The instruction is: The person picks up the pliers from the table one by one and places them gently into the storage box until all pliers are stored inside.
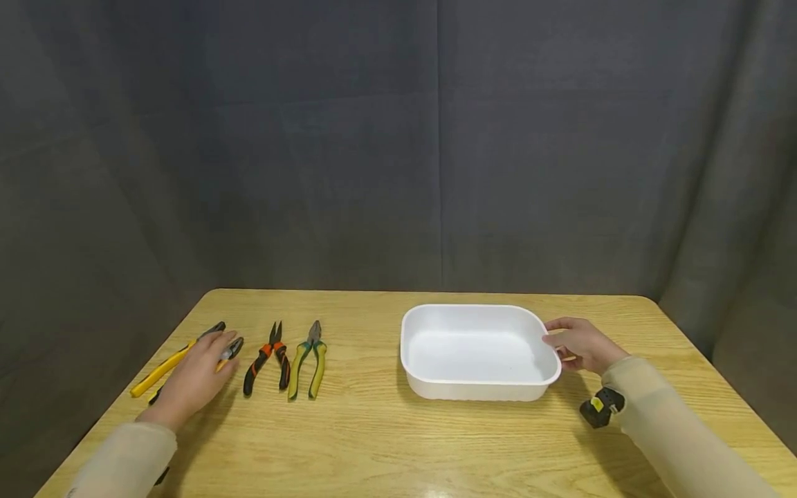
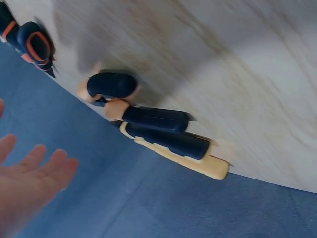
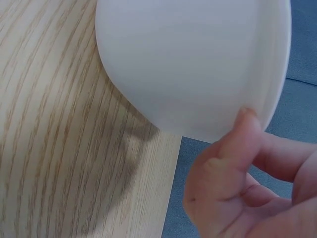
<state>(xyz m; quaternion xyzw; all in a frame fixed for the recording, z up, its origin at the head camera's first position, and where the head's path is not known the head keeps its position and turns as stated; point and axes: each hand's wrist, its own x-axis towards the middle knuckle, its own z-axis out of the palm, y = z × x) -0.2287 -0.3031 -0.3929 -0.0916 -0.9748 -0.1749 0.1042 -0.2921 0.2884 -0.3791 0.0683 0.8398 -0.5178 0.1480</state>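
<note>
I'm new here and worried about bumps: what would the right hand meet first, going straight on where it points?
Most likely the white tray: the right hand already pinches its right end, so there appears to be no free way ahead.

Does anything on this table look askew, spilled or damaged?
I see no spill or damage. Only the yellow-and-black-handled metal pliers at far left, beside the left hand, look askew: they slant diagonally, while the green-and-yellow-handled pliers point nearly straight ahead.
</note>
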